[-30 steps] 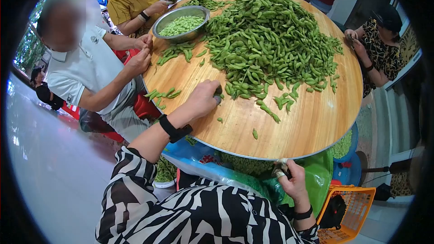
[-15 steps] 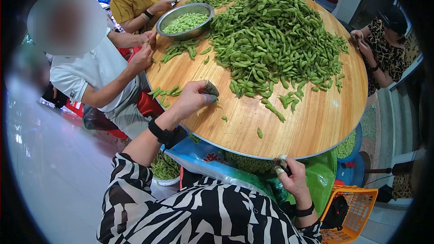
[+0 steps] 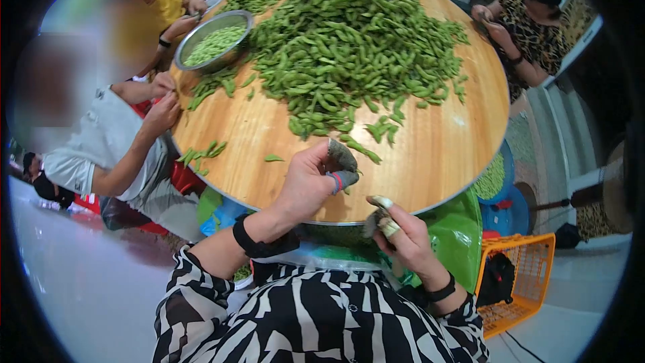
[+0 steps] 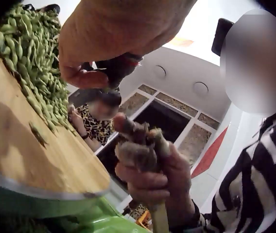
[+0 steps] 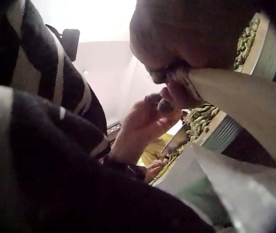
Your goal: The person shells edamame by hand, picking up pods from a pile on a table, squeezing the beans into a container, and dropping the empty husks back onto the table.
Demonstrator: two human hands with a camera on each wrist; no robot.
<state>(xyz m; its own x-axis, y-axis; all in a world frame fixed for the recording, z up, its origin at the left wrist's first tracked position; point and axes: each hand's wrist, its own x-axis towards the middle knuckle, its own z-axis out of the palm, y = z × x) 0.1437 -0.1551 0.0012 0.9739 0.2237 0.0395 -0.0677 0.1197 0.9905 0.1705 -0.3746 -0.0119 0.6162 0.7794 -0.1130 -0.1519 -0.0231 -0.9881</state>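
Over the near part of the round wooden table, my left hand (image 3: 309,178) curls its thumb and forefinger together, both wearing grey finger covers. A small green bit of a soybean pod (image 3: 347,190) shows under those fingertips; the rest is hidden. Close by on the right, at the table's near rim, is my right hand (image 3: 408,238), its thumb and fingers in pale and dark wraps. It grips a tool with a pale, wooden-looking handle (image 4: 160,218), which sticks out below the fist in the left wrist view. The tool's working end is hidden by the wrapped fingers.
A large heap of soybean pods (image 3: 356,47) covers the table (image 3: 450,154) beyond my hands. A metal bowl (image 3: 246,35) of shelled beans stands at the left. People sit around the table. An orange crate (image 3: 547,265) and blue basins (image 3: 507,212) stand low at the right.
My left hand has come off the table by the heap, moving right and nearer to me. The right hand has risen inward towards it. The head view has shifted, so the table appears further left.
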